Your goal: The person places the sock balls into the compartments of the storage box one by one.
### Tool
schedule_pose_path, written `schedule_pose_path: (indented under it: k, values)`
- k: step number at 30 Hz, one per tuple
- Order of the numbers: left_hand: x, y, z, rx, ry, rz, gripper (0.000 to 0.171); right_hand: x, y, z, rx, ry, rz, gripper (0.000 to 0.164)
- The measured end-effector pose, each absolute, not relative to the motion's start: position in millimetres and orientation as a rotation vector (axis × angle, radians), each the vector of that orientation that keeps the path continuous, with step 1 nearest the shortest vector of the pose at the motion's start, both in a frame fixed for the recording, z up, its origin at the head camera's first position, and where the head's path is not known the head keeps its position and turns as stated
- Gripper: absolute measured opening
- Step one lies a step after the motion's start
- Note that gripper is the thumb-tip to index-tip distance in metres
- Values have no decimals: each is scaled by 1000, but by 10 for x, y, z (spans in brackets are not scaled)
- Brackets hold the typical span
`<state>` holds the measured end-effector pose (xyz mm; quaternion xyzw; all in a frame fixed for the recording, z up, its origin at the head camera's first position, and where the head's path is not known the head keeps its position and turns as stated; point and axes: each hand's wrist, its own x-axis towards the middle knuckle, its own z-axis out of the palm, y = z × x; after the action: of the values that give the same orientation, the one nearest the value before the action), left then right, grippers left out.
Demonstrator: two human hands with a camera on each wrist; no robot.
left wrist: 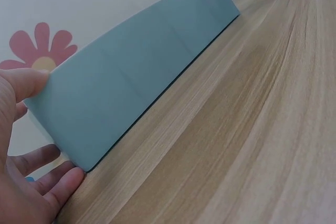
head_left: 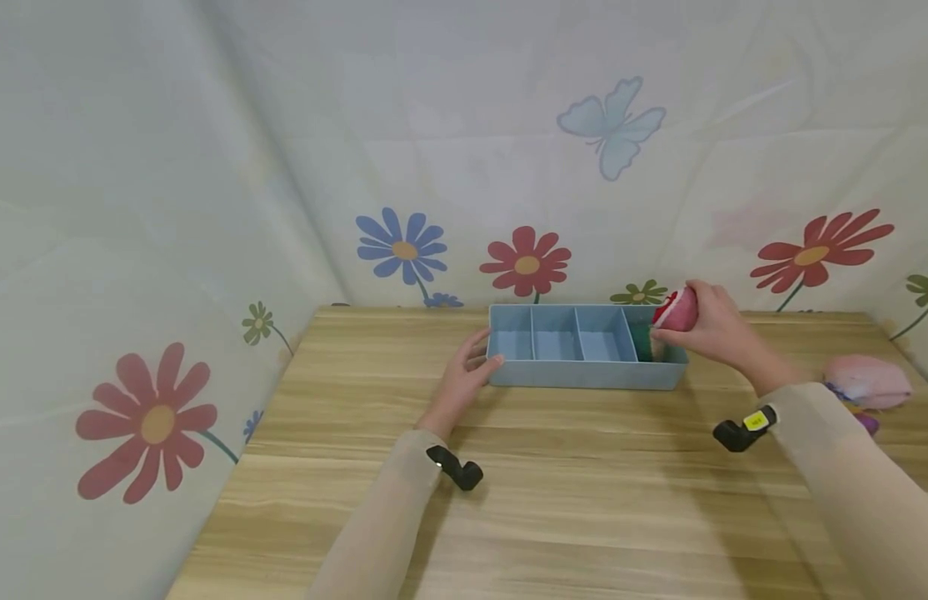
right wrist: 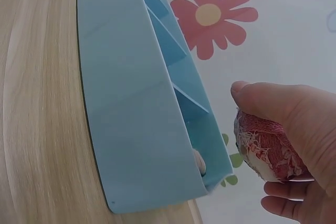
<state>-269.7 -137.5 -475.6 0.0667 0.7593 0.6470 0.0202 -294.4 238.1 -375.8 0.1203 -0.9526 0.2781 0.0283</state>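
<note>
A light blue divided storage box [head_left: 584, 375] stands on the table by the back wall. My left hand [head_left: 464, 375] holds its left end, the thumb at the front top corner and the fingers against the end wall. Above the rightmost compartment, my right hand [head_left: 713, 327] grips a rolled-up sock [head_left: 679, 310], pink and red with white; loose threads show on it in the right wrist view. Below that hand, a green rolled item [head_left: 641, 340] lies in the rightmost compartment, with something beige beside it, partly hidden. The other compartments show bare bottoms.
At the right of the table, beside my right forearm, lie a pink fabric bundle [head_left: 869, 382] and a purple one [head_left: 869, 423], partly covered by the sleeve. A flower-printed cloth [head_left: 449, 150] hangs behind the wood-grain table [head_left: 584, 483].
</note>
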Motion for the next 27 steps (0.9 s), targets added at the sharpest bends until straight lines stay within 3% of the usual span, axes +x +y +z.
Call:
schedule_pose_path:
  k: [7,27]
  values:
    - [-2540,-1370,-4462,238,2290,1994,55,-2967,2270,-3752,392,-2968,885,98]
    - [-2568,-1370,-4514,253,2290,2011,59,-3019,2003,-3791,550,-2963,866,93]
